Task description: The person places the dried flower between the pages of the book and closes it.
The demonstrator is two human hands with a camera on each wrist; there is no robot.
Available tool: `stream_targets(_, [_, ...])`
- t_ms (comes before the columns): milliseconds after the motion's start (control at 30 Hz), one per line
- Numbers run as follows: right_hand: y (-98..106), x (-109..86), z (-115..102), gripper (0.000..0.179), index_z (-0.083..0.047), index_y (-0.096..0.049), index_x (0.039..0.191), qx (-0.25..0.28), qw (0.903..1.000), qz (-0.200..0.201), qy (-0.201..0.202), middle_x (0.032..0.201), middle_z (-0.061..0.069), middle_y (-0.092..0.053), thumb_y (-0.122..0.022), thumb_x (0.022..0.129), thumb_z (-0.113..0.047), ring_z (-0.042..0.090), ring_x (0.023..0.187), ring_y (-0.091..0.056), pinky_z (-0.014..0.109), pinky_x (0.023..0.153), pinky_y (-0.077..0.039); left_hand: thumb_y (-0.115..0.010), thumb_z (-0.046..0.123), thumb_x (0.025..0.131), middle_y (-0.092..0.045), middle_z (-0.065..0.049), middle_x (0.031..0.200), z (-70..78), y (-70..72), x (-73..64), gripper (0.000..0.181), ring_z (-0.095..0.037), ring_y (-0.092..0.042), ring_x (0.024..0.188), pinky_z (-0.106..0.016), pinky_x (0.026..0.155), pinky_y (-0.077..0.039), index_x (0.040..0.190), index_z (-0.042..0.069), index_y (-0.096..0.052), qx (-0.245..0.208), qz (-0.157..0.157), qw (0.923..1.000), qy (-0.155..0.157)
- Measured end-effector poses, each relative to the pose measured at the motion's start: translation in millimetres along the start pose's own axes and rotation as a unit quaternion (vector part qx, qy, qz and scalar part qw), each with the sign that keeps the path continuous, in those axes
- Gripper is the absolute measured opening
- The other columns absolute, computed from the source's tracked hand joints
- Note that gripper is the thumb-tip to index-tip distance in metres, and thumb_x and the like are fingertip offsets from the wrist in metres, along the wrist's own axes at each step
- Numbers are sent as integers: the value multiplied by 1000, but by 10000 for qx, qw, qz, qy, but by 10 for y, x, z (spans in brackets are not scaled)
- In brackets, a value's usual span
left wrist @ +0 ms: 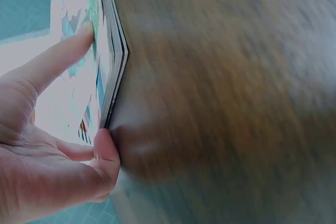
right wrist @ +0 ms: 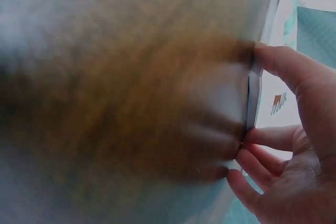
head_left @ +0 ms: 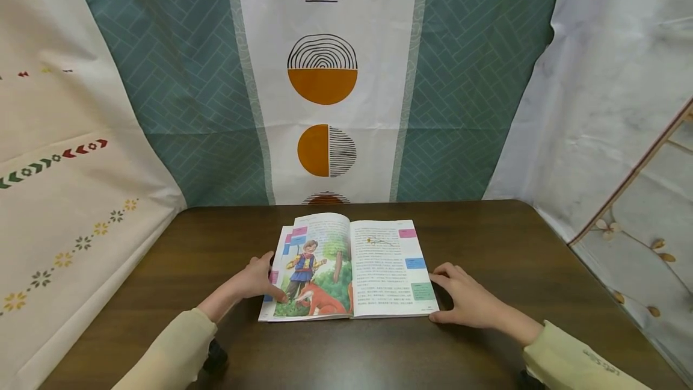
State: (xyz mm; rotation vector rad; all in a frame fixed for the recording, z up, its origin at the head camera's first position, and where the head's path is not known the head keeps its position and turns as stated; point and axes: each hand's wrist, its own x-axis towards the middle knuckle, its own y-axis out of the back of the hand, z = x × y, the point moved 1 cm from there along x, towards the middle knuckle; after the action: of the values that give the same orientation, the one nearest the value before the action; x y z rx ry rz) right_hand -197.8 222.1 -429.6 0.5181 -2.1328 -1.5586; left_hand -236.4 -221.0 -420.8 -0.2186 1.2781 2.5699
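An open book (head_left: 381,281) lies on the dark wooden table, an illustration of a person and a fox on its left page, printed text on its right. My left hand (head_left: 254,280) holds the book's left side. In the left wrist view its thumb (left wrist: 79,45) rests on the picture page, while the curled fingers (left wrist: 106,153) meet the outer edge of the page block (left wrist: 116,61). At the right edge is my right hand (head_left: 470,298), thumb near the lower corner. The right wrist view shows its spread fingertips (right wrist: 254,136) touching the book's edge (right wrist: 253,98).
The brown table (head_left: 368,357) extends around the book on all sides. Behind it hangs a green and white patterned cloth (head_left: 465,77). Pale printed cloths hang at the left (head_left: 65,209) and right (head_left: 612,107).
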Motion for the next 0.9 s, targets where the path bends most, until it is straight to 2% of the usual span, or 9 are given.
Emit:
stream_targets(200, [-27, -7, 3, 77, 5, -61, 129, 25, 10000, 61, 30, 118, 6, -54, -83, 75, -45, 20, 108, -51, 39, 87, -49, -93, 19, 63, -50, -20, 124, 41, -25, 6, 102, -31, -45, 109, -53, 96, -45, 144, -6, -35, -260, 48, 9996, -132])
stream_targets(300, [-31, -4, -5, 77, 5, -61, 129, 91, 9999, 44, 50, 118, 5, -53, -83, 75, -46, 19, 107, -50, 37, 86, -49, -93, 15, 62, -54, -16, 119, 91, -30, -12, 90, -31, -43, 108, -49, 90, -46, 135, -3, -45, -145, 90, 9997, -198])
stream_targets(400, [-37, -5, -7, 79, 5, -60, 130, 153, 9999, 25, 39, 118, 5, -54, -82, 75, -47, 19, 107, -50, 37, 86, -49, -94, 19, 61, -53, -16, 113, 129, -18, -33, 83, -33, -39, 106, -50, 86, -45, 128, -4, -51, 255, 188, 9995, -64])
stream_targets(567, [-44, -6, 11, 80, 5, -60, 130, 190, 9998, 21, 3, 118, 5, -54, -82, 75, -49, 18, 106, -50, 37, 86, -49, -94, 26, 61, -50, -18, 110, 126, -9, -52, 84, -32, -41, 103, -48, 84, -47, 125, -8, -51, 558, 230, 9981, 136])
stream_targets(733, [-42, -2, 25, 80, 5, -61, 130, 198, 9998, 71, 7, 117, 4, -54, -82, 75, -49, 18, 105, -50, 37, 86, -49, -93, 24, 62, -52, -18, 113, 89, -11, -41, 88, -30, -42, 105, -48, 87, -50, 130, -8, -48, 241, 229, 9994, 89])
stream_targets(900, [-43, -3, 24, 80, 5, -61, 129, 221, 9997, 82, -60, 116, 5, -54, -84, 74, -47, 19, 106, -50, 38, 86, -49, -91, 22, 66, -50, -22, 123, 64, -1, -23, 98, -32, -46, 109, -55, 97, -46, 141, -10, -36, -128, 199, 9992, 320])
